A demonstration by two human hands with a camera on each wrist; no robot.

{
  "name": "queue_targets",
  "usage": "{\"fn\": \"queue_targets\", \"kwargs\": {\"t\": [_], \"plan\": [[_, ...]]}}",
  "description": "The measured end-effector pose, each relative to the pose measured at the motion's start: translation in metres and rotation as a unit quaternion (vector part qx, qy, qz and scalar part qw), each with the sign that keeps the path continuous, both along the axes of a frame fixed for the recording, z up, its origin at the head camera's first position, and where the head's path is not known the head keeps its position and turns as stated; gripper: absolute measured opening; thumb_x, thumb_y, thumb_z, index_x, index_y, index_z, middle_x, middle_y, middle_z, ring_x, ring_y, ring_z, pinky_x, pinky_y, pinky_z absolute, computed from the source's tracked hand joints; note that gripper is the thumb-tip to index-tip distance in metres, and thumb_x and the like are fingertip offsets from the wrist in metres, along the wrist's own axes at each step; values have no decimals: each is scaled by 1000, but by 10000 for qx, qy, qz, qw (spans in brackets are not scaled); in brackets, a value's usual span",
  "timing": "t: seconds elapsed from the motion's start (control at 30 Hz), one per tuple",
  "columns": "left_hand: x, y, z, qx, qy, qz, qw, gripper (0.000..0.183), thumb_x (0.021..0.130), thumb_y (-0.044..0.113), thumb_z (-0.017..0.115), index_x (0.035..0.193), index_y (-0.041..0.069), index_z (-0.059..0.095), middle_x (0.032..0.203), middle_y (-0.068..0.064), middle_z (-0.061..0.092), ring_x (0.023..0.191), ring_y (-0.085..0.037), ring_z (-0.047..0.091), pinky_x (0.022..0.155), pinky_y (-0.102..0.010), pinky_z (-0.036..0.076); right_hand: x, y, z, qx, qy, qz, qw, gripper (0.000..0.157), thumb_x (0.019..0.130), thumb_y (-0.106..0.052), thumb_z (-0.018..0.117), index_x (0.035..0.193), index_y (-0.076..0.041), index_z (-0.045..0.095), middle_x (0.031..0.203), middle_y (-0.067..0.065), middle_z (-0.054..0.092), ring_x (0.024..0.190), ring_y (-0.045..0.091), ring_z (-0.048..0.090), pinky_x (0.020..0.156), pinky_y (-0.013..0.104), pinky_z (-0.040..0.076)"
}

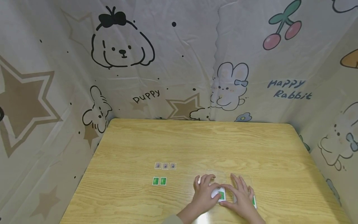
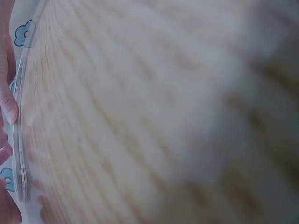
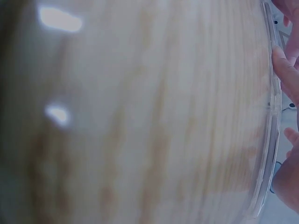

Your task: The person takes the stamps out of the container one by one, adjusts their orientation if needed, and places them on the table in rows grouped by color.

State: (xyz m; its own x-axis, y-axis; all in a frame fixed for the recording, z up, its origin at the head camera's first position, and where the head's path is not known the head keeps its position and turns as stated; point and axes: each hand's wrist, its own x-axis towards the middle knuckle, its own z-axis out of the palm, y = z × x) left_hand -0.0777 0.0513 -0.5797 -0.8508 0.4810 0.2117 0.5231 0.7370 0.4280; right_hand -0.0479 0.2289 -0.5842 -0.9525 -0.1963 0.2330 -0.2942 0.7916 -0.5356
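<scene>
Green card [image 1: 222, 195] at head view's 5 o'clock looks light, maybe slippery, so grab its edges. My right hand [image 1: 242, 199]'s spread wide; can't tell if my left hand [image 1: 204, 195] pinches.

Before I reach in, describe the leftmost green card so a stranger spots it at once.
On the wood-grain table, left of centre in the head view, three greyish cards form a row. Below them, the leftmost green card starts a row of two. Its matching neighbour lies on its right; no green card lies farther left.
</scene>
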Motion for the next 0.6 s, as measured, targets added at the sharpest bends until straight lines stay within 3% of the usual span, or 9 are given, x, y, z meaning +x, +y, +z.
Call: {"fn": "queue_targets", "kwargs": {"t": [0.6], "plan": [[1,4,-6,44,41,177,9998,22,78,40,64,93,26,66,125,6,45,120,-17,33,97,-58,20,0,0,-1,-39,-41,12,10000,61,60,-47,75,113,-20,60,139,25,26,125,51,10,81,77,5]]}}
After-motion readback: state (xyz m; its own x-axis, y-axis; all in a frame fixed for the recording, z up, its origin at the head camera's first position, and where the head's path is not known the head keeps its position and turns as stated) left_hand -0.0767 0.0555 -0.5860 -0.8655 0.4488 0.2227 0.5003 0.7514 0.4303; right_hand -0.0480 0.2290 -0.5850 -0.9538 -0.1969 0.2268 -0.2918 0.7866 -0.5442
